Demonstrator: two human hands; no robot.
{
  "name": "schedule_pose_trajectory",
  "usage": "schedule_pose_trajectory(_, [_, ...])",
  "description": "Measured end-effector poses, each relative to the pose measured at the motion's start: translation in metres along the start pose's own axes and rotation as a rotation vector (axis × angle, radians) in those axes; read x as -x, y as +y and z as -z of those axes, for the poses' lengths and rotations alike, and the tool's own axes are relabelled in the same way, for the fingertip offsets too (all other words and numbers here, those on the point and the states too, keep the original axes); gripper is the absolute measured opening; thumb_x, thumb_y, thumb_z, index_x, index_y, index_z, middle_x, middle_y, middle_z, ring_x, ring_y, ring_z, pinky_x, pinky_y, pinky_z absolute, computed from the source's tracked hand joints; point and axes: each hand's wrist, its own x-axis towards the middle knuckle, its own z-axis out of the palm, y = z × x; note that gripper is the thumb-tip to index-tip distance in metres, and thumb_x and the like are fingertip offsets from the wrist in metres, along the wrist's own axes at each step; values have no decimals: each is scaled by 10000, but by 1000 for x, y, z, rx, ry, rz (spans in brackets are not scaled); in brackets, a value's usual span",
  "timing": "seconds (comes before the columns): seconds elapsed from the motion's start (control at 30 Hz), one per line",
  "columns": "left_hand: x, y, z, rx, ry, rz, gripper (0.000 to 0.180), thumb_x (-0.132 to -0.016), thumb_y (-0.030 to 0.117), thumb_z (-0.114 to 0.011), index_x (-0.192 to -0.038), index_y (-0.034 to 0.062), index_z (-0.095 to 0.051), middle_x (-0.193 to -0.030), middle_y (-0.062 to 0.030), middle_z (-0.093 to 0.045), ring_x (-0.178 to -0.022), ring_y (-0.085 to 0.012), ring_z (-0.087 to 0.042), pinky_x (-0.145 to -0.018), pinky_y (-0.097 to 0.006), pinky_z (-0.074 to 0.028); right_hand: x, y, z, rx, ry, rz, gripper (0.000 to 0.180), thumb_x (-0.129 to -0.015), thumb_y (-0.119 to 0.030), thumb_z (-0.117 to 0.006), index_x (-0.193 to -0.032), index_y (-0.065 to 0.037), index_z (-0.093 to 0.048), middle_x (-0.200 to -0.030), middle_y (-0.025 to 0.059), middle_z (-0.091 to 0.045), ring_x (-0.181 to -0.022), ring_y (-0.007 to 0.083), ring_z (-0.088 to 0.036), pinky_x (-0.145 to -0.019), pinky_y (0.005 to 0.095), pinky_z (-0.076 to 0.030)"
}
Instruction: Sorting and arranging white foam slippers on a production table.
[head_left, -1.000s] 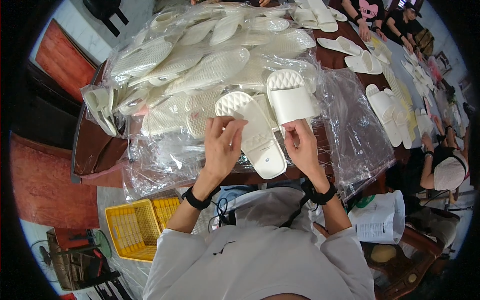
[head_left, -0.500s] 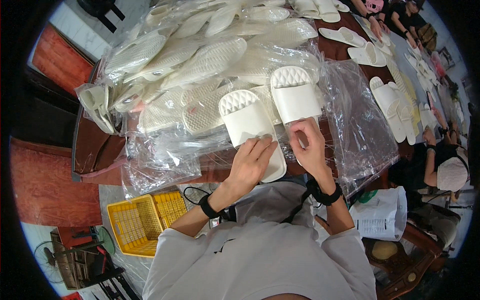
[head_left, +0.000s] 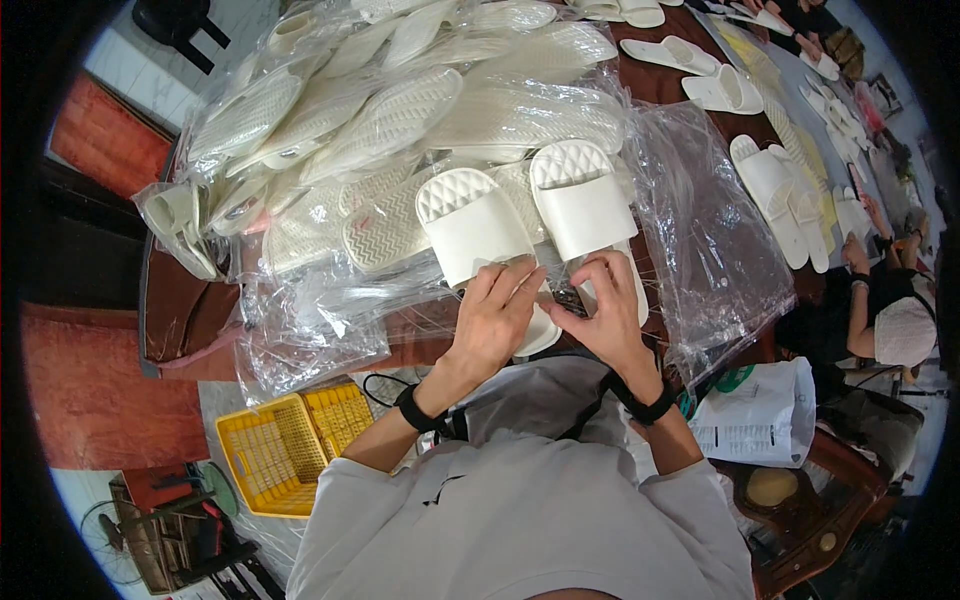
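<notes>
Two white slide slippers with quilted insoles lie side by side before me, toes pointing away. On the left slipper (head_left: 478, 235), my left hand (head_left: 495, 312) has its fingers bent over the near edge of the strap; its thumb is hidden. My right hand (head_left: 608, 308) is at the right slipper (head_left: 588, 212), its curled fingertips by the near edge of that strap. A gap shows between its thumb and index finger, and the thumb points toward the left slipper. A greyish, see-through patch shows at each strap edge by the fingertips; I cannot make out what it is.
Bagged white slippers (head_left: 400, 115) pile up behind the pair. Clear plastic bags (head_left: 715, 230) lie to the right and front left on the brown table. More slippers (head_left: 775, 195) line the right side, where co-workers sit. A yellow crate (head_left: 270, 455) and white bag (head_left: 757, 415) stand below.
My right hand has shifted left and down, and its thumb has spread away from its fingers. The slippers and table sit slightly further left in view. My left hand keeps its place on the left slipper.
</notes>
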Motion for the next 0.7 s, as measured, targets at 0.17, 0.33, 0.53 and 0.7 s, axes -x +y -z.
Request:
schedule_pose_trajectory(0.17, [0,-1,-4,32,13,-27,429,-753,-9,-703,-1176,49,-663,-1205,-94,-598,-974,-284,-558,-851,-382,-480,2,3,-5,44,34,-26,258,-717,-86,-772,-842,-43,-550,-993,112,-531,-928,305,-531,-760,404,-438])
schedule_pose_trajectory(0.33, [-8,-7,-11,187,30,-130,431,-751,7,-709,-1176,70,-670,-1172,-98,-593,-988,-280,-579,-825,-382,-475,3,4,1,-7,40,9,210,-708,-18,-718,-843,-40,-559,-969,117,-555,-877,329,-552,-748,407,-457])
schedule_pose_trajectory(0.53, [-21,-12,-19,135,-126,-214,332,-820,95,-681,-1152,116,-686,-1120,-92,-577,-937,-266,-597,-782,-357,-455,9,-6,19,-42,47,5,201,-717,0,-705,-851,-32,-559,-937,115,-581,-808,309,-614,-675,386,-497])
schedule_pose_trajectory(0.7, [-24,-4,-11,308,-117,-86,274,-830,144,-717,-1103,132,-695,-1114,-81,-564,-924,-243,-600,-790,-368,-479,18,-6,27,-49,66,-23,191,-738,0,-699,-869,-40,-567,-911,112,-590,-776,304,-624,-645,378,-501])
